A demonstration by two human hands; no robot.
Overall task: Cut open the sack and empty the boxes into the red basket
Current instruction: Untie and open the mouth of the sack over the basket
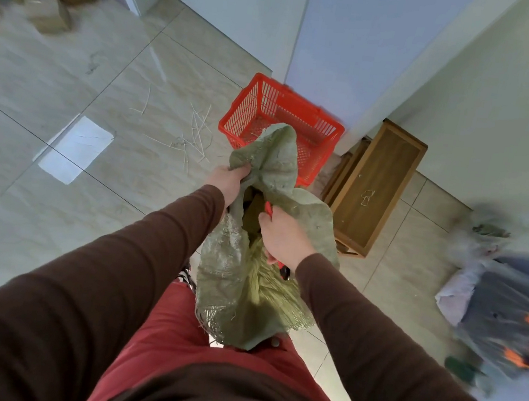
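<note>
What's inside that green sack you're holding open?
Through the mouth of the green sack, held apart by the left hand and right hand, only dark olive-brown shapes show, perhaps boxes. The sack's fabric covers everything deeper, so nothing can be counted.

Sack contents hidden; right-side clutter blurred beyond telling.

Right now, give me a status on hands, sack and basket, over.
Left hand gripping green woven sack at its open mouth. Right hand on opposite edge, holding red-handled cutter. Red plastic basket just beyond, no boxes inside. Nothing between.
</note>
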